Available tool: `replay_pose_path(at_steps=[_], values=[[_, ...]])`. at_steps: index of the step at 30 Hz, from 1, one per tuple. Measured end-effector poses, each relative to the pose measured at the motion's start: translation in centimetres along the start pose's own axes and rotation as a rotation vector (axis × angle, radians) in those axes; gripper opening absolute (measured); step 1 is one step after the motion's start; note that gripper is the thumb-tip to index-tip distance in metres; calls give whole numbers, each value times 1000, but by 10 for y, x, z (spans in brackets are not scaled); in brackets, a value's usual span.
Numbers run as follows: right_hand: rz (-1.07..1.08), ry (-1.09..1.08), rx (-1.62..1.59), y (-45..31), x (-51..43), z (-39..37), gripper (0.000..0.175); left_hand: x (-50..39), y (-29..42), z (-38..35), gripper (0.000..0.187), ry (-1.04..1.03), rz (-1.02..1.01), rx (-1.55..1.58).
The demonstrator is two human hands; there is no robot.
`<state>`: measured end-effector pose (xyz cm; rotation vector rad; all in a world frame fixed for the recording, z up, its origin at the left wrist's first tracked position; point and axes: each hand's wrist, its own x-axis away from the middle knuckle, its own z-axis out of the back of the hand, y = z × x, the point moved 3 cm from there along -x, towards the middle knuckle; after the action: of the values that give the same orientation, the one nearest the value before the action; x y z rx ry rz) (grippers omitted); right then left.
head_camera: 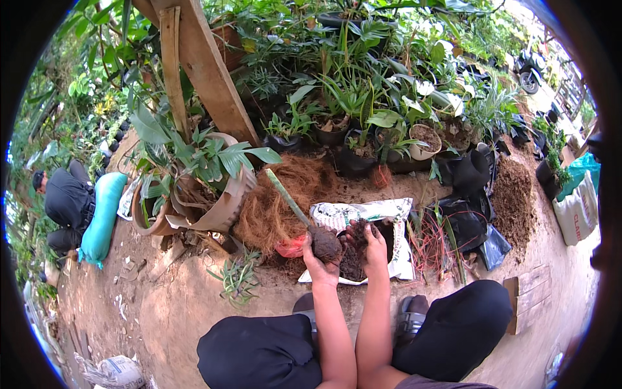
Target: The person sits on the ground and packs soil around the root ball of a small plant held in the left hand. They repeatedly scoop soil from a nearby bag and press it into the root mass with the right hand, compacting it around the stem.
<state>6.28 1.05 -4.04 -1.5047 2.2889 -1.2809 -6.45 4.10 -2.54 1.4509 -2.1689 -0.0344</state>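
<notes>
My left hand cups a dark ball of soil packed around the base of a green plant cutting, whose stem leans up and to the left. Beside it, my right hand holds a clump of loose dark soil, its fingers curled around the clump. Both hands are over an opened white sack that lies on the ground with dark potting soil inside. How far the cutting reaches into the ball is hidden.
Brown coconut fibre lies left of the sack, near a red plastic piece. Red string and black plastic bags lie right. A large pot stands by a wooden post. Another person crouches far left.
</notes>
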Motion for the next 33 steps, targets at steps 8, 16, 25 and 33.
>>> replay_pose_path(at_steps=[8, 16, 25, 33], values=[[-39, -49, 11, -18, -4, 19, 25, -4, -21, -11, 47, -19, -54, -43], [64, 114, -14, -38, -10, 55, 19, -15, -64, -20, 49, 70, -129, -132], [146, 50, -107, -48, -17, 70, 24, -25, -91, -28, 48, -72, 3, 17], [16, 107, -36, -32, -23, 71, 23, -26, -79, -28, 44, -177, -115, -51]])
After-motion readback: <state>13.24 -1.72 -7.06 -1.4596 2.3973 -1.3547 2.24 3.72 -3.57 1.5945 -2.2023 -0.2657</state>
